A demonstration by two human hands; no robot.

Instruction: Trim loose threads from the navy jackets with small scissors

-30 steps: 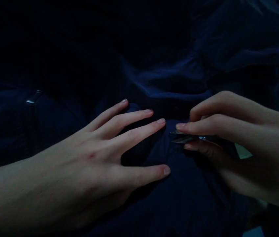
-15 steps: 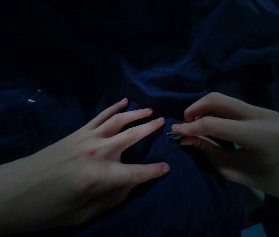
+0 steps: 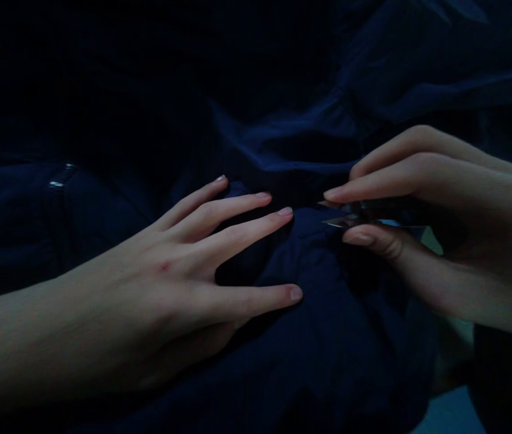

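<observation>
A dark navy garment [image 3: 310,337] fills the dim view in loose folds. My left hand [image 3: 183,271] lies flat on it, fingers spread and stretched toward the right. My right hand [image 3: 423,205] is closed round small metal thread snips [image 3: 341,216], thumb below and forefinger on top. The two blade tips stand slightly apart, pointing left just above the cloth, a short way from my left fingertips.
A small metal fitting [image 3: 59,176], perhaps a zip pull or buckle, glints on the garment at the left. A pale surface [image 3: 450,413] shows at the lower right past the cloth's edge. The upper left is too dark to read.
My right hand has risen and drawn slightly right with the snips, and the blade tips now show apart. My left hand has shifted a little up and left, staying flat.
</observation>
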